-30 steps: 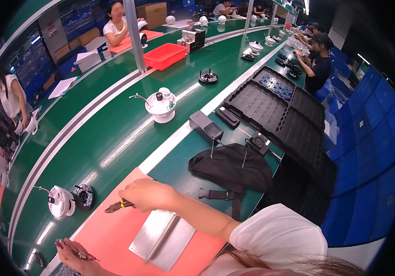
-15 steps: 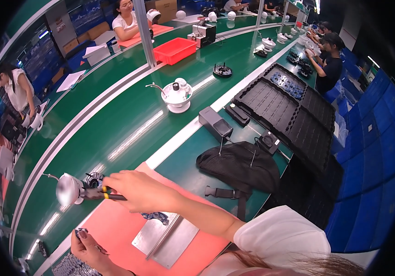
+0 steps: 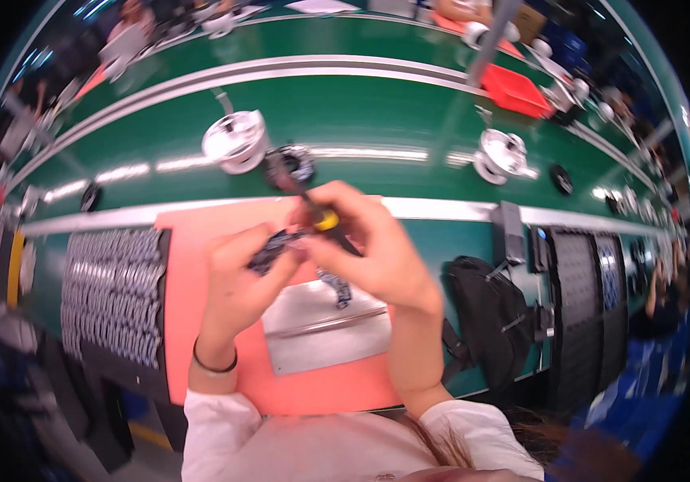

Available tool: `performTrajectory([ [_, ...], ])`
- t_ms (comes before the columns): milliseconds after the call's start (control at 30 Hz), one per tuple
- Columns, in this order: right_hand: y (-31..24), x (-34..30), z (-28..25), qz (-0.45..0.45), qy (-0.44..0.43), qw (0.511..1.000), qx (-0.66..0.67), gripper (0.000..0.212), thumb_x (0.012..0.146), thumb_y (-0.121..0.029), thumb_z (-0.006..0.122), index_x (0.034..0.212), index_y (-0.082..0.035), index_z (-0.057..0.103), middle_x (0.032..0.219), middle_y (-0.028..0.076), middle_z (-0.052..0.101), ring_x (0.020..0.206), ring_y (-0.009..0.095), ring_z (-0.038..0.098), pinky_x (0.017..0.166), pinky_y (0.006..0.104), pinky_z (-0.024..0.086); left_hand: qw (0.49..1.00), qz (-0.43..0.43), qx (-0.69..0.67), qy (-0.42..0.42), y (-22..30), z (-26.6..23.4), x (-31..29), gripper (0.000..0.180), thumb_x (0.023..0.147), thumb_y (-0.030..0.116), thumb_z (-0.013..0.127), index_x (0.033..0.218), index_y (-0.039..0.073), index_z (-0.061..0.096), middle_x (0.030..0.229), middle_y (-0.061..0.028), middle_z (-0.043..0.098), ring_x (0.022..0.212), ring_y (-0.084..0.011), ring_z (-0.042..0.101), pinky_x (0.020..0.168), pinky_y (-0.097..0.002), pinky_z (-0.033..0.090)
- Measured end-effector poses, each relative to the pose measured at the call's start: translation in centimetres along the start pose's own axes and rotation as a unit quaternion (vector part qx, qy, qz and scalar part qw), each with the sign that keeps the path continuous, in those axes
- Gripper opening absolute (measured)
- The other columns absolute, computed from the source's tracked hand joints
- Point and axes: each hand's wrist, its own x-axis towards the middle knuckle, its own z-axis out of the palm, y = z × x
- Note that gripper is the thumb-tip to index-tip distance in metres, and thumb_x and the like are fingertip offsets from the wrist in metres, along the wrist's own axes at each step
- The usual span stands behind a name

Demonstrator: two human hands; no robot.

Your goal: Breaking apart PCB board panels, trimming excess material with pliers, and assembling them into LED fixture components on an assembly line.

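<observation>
My left hand (image 3: pixel 248 269), a dark band on its wrist, is closed on a small dark patterned part (image 3: pixel 272 251). My right hand (image 3: pixel 369 245) is closed round a long black hand tool with a yellow band (image 3: pixel 327 221). Blur hides the tool's exact kind; its dark far end points up and left. Both hands' fingertips meet near the small part. Below them a second patterned part (image 3: pixel 334 287) lies on a bent silver metal plate (image 3: pixel 321 353). This plate rests on the pink mat (image 3: pixel 208 361).
Several rows of similar parts fill a tray (image 3: pixel 112 297) at left. Beyond the mat stand a white round housing (image 3: pixel 236 140) and a dark ring-shaped part (image 3: pixel 297 163); another white housing (image 3: pixel 501 157) is farther right. A black bag (image 3: pixel 485 321) and black trays (image 3: pixel 578 281) lie at right.
The view has turned toward the left. My right hand has drawn the tool back from beside the white housing to my left hand, and the two hands now touch over the mat.
</observation>
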Motion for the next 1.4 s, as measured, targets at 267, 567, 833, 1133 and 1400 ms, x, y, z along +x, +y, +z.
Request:
performTrajectory([
  [267, -0.1, 0.9, 1.4, -0.004, 0.008, 1.000, 0.028, 0.019, 0.089, -0.001, 0.066, 0.106, 0.000, 0.056, 0.097, 0.003, 0.060, 0.091, 0.008, 0.058, 0.081, 0.0240, 0.049, 0.995, 0.030, -0.073, -0.053, -1.5, -1.3, 0.3, 0.023, 0.082, 0.016, 0.074, 0.076, -0.003, 0.061, 0.059, -0.0081, 0.054, 0.049, -0.0145, 0.053, 0.047, -0.0301, 0.038],
  [567, 0.9, 1.7, 2.6, -0.106, 0.130, 0.983, -0.069, 0.023, 0.090, -0.001, 0.066, 0.111, 0.001, 0.056, 0.093, 0.004, 0.061, 0.085, 0.010, 0.060, 0.076, 0.0234, 0.048, 0.923, -0.125, -0.339, -0.132, -5.2, -2.5, 1.6, 0.037, 0.101, 0.038, 0.054, 0.100, 0.003, 0.063, 0.062, 0.0072, 0.038, 0.050, -0.0010, 0.031, 0.043, -0.0190, 0.023],
  [833, 1.7, 2.2, 3.7, -0.064, -0.012, 0.971, -0.230, 0.028, 0.078, 0.003, 0.070, 0.105, 0.000, 0.062, 0.079, 0.003, 0.059, 0.068, 0.008, 0.051, 0.064, 0.0231, 0.044, 0.945, -0.154, -0.290, 0.002, -4.9, -2.7, 2.0, 0.070, 0.102, 0.063, 0.027, 0.102, 0.002, 0.060, 0.057, 0.0045, 0.043, 0.046, -0.0016, 0.035, 0.042, -0.0182, 0.024],
  [1133, 3.6, 2.6, 6.5, -0.063, 0.023, 0.974, -0.216, 0.025, 0.077, -0.002, 0.074, 0.099, -0.001, 0.062, 0.073, 0.003, 0.057, 0.063, 0.010, 0.049, 0.058, 0.0248, 0.040, 0.935, -0.111, -0.335, 0.021, -5.4, -1.5, 1.5, 0.074, 0.102, 0.063, 0.020, 0.113, 0.000, 0.056, 0.064, 0.0035, 0.043, 0.053, -0.0019, 0.039, 0.049, -0.0190, 0.030],
  [1400, 3.3, 2.6, 6.5, -0.051, 0.040, 0.969, -0.237, 0.019, 0.078, -0.004, 0.070, 0.095, 0.000, 0.061, 0.070, 0.004, 0.055, 0.063, 0.008, 0.049, 0.057, 0.0240, 0.039, 0.939, -0.095, -0.330, 0.032, -5.6, -1.4, 1.5, 0.076, 0.101, 0.065, 0.015, 0.117, 0.001, 0.054, 0.074, 0.0021, 0.047, 0.062, -0.0029, 0.041, 0.055, -0.0196, 0.033],
])
